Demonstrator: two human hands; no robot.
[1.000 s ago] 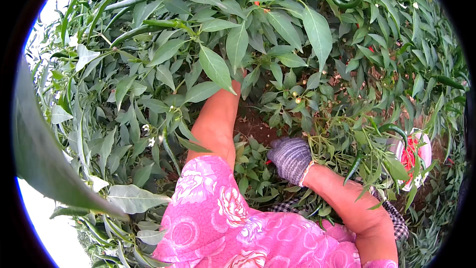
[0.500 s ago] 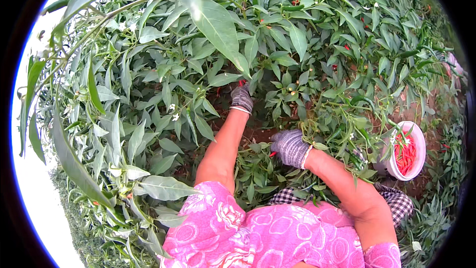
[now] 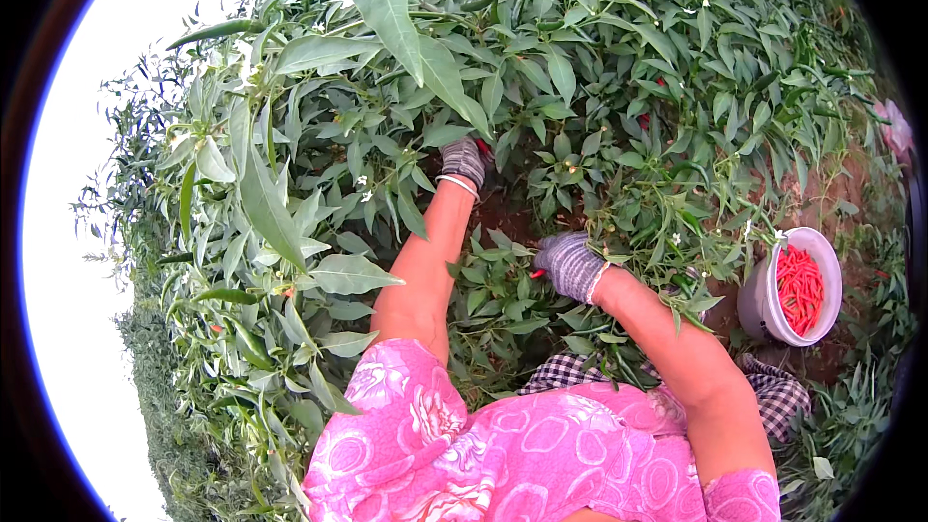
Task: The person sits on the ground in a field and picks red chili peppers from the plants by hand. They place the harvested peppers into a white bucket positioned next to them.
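My left hand [image 3: 463,162], in a grey knitted glove, reaches in among the leaves of a chili plant. A red chili pepper [image 3: 484,147] shows at its closed fingertips, which leaves partly cover. My right hand [image 3: 571,266], gloved alike, is lower and to the right, its fingers curled closed. The tip of another red chili [image 3: 537,275] sticks out from that hand on its left side. Green leaves [image 3: 493,295] surround both hands.
To the right a white bucket [image 3: 758,304] stands tilted, with many red chilies [image 3: 800,292] inside. Leafy branches [image 3: 280,222] with green chilies [image 3: 227,296] hang close on the left. Brown soil [image 3: 507,218] shows between the plants. A pale pink object [image 3: 893,128] is at the far right.
My left hand has shifted slightly left, and more of its glove shows. My right hand stays nearly in place. The view has shifted, so the near branches on the left sit differently.
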